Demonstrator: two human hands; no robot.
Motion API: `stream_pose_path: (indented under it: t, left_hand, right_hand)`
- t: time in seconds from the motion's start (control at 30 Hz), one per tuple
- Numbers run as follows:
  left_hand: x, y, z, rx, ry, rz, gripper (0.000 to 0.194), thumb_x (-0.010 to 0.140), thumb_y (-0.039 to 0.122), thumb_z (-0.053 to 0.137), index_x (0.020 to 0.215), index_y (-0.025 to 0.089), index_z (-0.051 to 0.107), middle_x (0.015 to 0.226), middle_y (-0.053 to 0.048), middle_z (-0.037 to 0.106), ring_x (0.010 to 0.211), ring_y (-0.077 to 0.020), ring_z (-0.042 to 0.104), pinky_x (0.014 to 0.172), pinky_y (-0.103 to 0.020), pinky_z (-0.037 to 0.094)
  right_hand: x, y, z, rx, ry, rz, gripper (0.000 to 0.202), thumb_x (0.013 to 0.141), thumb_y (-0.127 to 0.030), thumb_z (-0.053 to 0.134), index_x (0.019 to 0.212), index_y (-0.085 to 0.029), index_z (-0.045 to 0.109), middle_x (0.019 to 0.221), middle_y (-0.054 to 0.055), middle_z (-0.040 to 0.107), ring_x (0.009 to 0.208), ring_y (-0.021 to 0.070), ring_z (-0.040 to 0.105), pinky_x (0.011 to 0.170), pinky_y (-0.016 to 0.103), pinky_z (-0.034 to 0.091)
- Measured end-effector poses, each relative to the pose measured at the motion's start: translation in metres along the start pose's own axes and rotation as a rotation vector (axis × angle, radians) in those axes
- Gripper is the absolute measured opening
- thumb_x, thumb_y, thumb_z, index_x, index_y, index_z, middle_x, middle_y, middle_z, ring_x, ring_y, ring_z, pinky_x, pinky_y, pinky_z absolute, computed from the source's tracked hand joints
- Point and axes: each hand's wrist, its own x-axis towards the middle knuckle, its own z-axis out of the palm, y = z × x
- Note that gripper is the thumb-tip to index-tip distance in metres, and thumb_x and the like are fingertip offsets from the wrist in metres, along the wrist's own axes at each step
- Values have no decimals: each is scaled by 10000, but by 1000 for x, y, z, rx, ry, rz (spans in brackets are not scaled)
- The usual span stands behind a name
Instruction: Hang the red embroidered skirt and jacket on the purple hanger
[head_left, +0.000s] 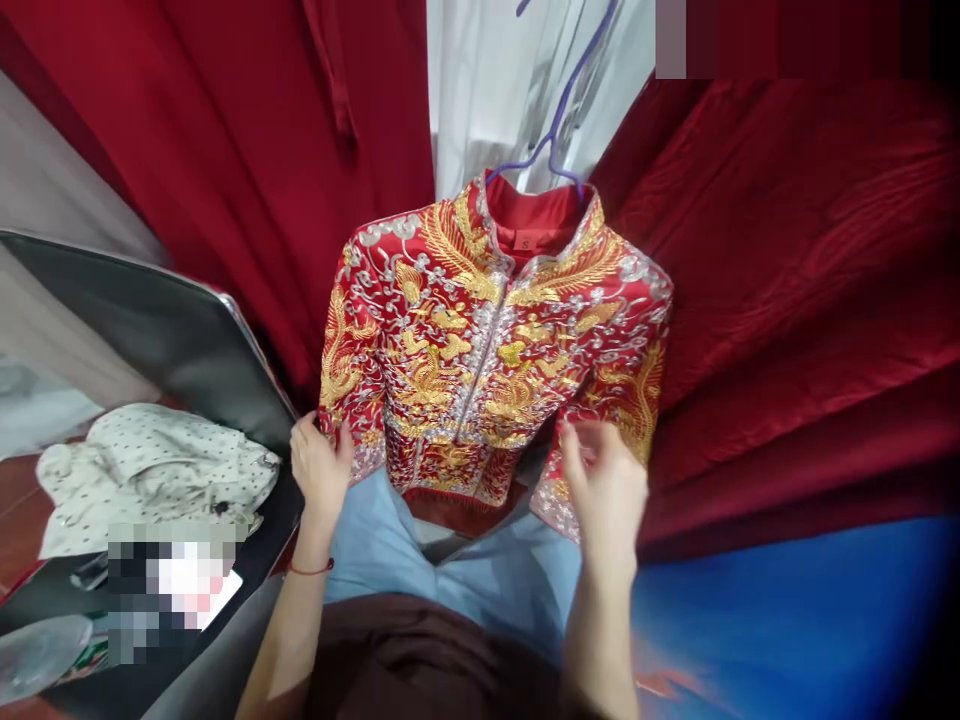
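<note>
A red jacket [457, 350] with dense gold and silver embroidery hangs upright before me on a purple hanger [553, 135]. Its stand collar carries a small label marked S, and its front edges meet down the middle. At the sleeve on the left, my left hand [321, 465] is closed, thumb in front and fingers at the outer edge. My right hand [606, 485] has its fingers curled in at the other sleeve, just above the cuff; it is slightly blurred and covers part of that sleeve. The jacket's hem hangs between my knees.
Dark red curtains [210, 130] and red patterned cloth [810, 300] flank the jacket. To the left, a black chair [150, 310] holds a dotted white garment [161, 480] and a clear plastic bottle [41, 655]. A blue surface [810, 620] lies at lower right.
</note>
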Motion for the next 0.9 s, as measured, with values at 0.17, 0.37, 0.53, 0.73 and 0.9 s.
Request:
stream_pose_path:
  t: [0.17,0.37,0.53,0.73,0.9]
  left_hand:
    - [30,110,-36,-296,235,452,484,894,370,595,1313,138,523,1417,-207,493,1363,-333,432,1142,-527,360]
    - [82,249,-75,-312,88,1093,353,937,269,511,1254,128,578,1352,-151,569,1330,-317,465,1136,-550,317]
    - [102,283,-68,28,-2,1256,354,984,296,402,1051,85,678,1084,-180,703,1114,-309,578,1092,-536,312]
    - [99,272,-63,70,45,1276,351,998,339,436,974,118,707,949,-161,738,938,-287,625,996,-486,352]
    - [103,272,-55,60,-4,1291,423,1025,313,358,922,142,732,887,-147,739,860,-273,623,905,-461,377]
  right_hand:
    - [47,-71,20,259,-161,-156,282,918,-422,525,865,-181,662,816,78,719,698,168,629,699,317,466]
    - [102,-125,30,689,-110,-68,227,922,-372,553,940,-155,617,789,45,696,692,154,659,762,313,511]
    - [115,-142,29,1010,-297,215,229,926,-158,495,699,-168,527,591,-3,625,464,101,583,547,229,473]
    - [109,-136,33,1163,-295,190,263,872,-131,563,619,-177,506,457,-44,555,376,79,517,447,184,401]
    - [100,-129,42,1264,-319,156,227,866,-235,588,664,-193,493,496,-39,594,366,75,502,422,182,369]
